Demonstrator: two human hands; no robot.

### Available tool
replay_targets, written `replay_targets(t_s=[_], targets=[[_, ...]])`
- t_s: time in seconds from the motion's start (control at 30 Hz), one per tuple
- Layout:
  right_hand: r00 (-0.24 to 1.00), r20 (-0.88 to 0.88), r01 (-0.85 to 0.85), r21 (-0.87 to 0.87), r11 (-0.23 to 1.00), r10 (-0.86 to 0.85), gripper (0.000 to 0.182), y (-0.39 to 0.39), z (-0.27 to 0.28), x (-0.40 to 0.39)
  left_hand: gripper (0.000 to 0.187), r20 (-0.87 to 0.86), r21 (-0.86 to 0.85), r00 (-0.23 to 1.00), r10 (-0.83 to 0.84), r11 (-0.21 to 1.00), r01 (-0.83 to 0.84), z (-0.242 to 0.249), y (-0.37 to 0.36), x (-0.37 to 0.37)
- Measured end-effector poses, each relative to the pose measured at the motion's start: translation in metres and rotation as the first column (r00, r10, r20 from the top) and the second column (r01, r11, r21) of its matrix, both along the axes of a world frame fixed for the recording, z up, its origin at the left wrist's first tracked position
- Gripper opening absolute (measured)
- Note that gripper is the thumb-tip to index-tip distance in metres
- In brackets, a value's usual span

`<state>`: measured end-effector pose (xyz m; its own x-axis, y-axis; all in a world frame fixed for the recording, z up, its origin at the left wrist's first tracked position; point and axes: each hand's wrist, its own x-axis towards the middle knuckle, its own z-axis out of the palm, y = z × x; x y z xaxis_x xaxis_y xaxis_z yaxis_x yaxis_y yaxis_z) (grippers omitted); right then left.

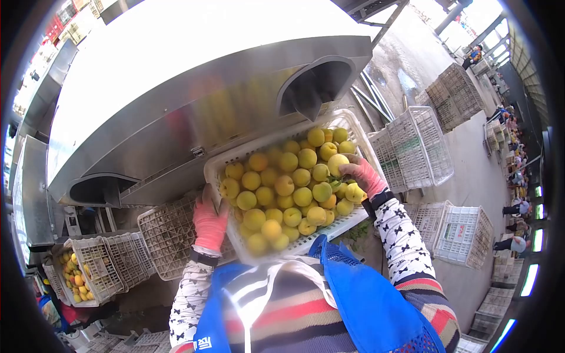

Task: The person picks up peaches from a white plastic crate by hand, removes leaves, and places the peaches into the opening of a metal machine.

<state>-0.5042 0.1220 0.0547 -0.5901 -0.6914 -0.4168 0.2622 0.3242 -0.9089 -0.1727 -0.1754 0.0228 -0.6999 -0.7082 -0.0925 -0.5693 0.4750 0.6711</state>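
Pink-gloved left hand (210, 222) half-open against a white crate (356, 130), right hand (362, 175) bent inward, fingers pinching one yellow fruit (336, 165)

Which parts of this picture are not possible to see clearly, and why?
Head view:
Under the top yellow fruits in the white crate: this layer hides it.
Left hand, palm: turned away from the camera.
Larger chute opening: dark inside.
Metal machine, top: lost in glare.
Distant people: too small for detail.
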Motion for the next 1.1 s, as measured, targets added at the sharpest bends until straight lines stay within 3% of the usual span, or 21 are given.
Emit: replay_targets(t_s=[0.07, 0.1, 0.13, 0.23, 0.3, 0.43, 0.5, 0.53, 0.57, 0.6, 0.7, 0.73, 0.83, 0.87, 0.9, 0.97, 1.0, 1.03, 1.07, 1.1], targets=[[0.972, 0.234, 0.089, -0.236, 0.968, -0.032, 0.048, -0.009, 0.031, 0.046, 0.055, -0.383, 0.185, 0.922, -0.062, 0.972, 0.143, 0.017, 0.01, -0.02], [0.954, 0.282, 0.17, -0.223, 0.96, -0.103, 0.05, -0.013, 0.029, 0.063, 0.053, -0.342, 0.49, 0.937, -0.068, 0.838, 0.24, 0.034, 0.017, -0.035], [0.971, 0.228, 0.112, -0.179, 0.977, -0.07, 0.052, -0.021, 0.044, 0.079, 0.051, -0.305, 0.738, 0.948, -0.088, 0.608, 0.294, 0.05, 0.025, -0.054], [0.991, 0.133, 0.016, -0.075, 0.997, -0.006, 0.058, -0.035, 0.057, 0.106, 0.054, -0.423, 0.805, 0.897, -0.131, 0.401, 0.438, 0.072, 0.062, -0.095], [0.997, -0.075, 0.002, 0.038, 0.999, 0.001, 0.06, -0.04, 0.057, 0.117, 0.054, -0.496, 0.799, 0.86, -0.119, 0.325, 0.506, 0.073, 0.083, -0.111], [1.0, -0.015, 0.015, 0.001, 1.0, -0.015, 0.065, -0.029, 0.078, 0.114, 0.05, -0.547, 0.832, 0.835, 0.052, -0.072, 0.55, 0.054, 0.096, -0.127], [0.974, -0.221, 0.036, -0.083, 0.996, -0.054, 0.072, -0.026, 0.073, 0.112, 0.05, -0.486, 0.804, 0.861, 0.151, -0.309, 0.508, 0.054, 0.091, -0.131], [0.872, -0.489, -0.03, -0.006, 1.0, 0.023, 0.077, -0.024, 0.07, 0.107, 0.048, -0.452, 0.842, 0.884, 0.116, -0.273, 0.466, 0.061, 0.094, -0.134], [0.695, -0.71, -0.066, 0.089, 0.994, 0.11, 0.082, -0.022, 0.067, 0.103, 0.046, -0.414, 0.875, 0.906, 0.081, -0.239, 0.421, 0.069, 0.099, -0.136], [0.706, -0.7, -0.072, 0.075, 0.995, 0.104, 0.084, -0.02, 0.065, 0.1, 0.044, -0.375, 0.904, 0.926, 0.044, -0.205, 0.375, 0.077, 0.104, -0.14], [0.727, -0.679, -0.106, 0.032, 0.994, 0.099, 0.091, -0.026, 0.061, 0.089, 0.043, -0.429, 0.883, 0.898, 0.1, -0.16, 0.44, 0.07, 0.108, -0.154], [0.592, -0.805, -0.068, 0.014, 0.998, 0.052, 0.079, -0.032, 0.069, 0.086, 0.042, -0.453, 0.882, 0.887, 0.095, -0.101, 0.461, 0.068, 0.107, -0.158], [0.52, -0.854, -0.149, -0.074, 0.986, 0.014, 0.061, -0.024, 0.07, 0.07, 0.041, -0.382, 0.898, 0.918, -0.104, 0.192, 0.395, 0.076, 0.11, -0.166], [0.525, -0.847, -0.109, -0.169, 0.98, -0.087, 0.045, -0.025, 0.068, 0.068, 0.041, -0.461, 0.863, 0.881, -0.104, 0.182, 0.472, 0.069, 0.116, -0.168], [0.568, -0.816, -0.079, -0.189, 0.979, -0.112, 0.041, -0.024, 0.063, 0.063, 0.04, -0.536, 0.82, 0.838, -0.106, 0.169, 0.546, 0.062, 0.124, -0.171], [0.65, -0.743, -0.014, -0.223, 0.975, -0.161, 0.031, -0.02, 0.051, 0.054, 0.041, -0.566, 0.824, 0.824, -0.009, -0.05, 0.565, 0.051, 0.136, -0.176], [0.829, -0.486, 0.149, -0.286, 0.947, -0.277, 0.023, -0.017, 0.053, 0.051, 0.042, -0.505, 0.823, 0.86, 0.073, -0.257, 0.506, 0.053, 0.139, -0.182], [0.907, -0.178, 0.321, -0.296, 0.899, -0.383, 0.018, -0.014, 0.06, 0.048, 0.043, -0.426, 0.775, 0.894, 0.137, -0.455, 0.439, 0.055, 0.141, -0.188], [0.875, 0.146, 0.483, -0.252, 0.838, -0.461, 0.02, -0.011, 0.064, 0.044, 0.047, -0.449, 0.807, 0.891, 0.069, -0.395, 0.438, 0.058, 0.139, -0.191], [0.817, 0.142, 0.573, -0.302, 0.761, -0.559, 0.024, 0.003, 0.065, 0.03, 0.051, -0.466, 0.833, 0.885, 0.001, -0.338, 0.439, 0.062, 0.132, -0.191]])
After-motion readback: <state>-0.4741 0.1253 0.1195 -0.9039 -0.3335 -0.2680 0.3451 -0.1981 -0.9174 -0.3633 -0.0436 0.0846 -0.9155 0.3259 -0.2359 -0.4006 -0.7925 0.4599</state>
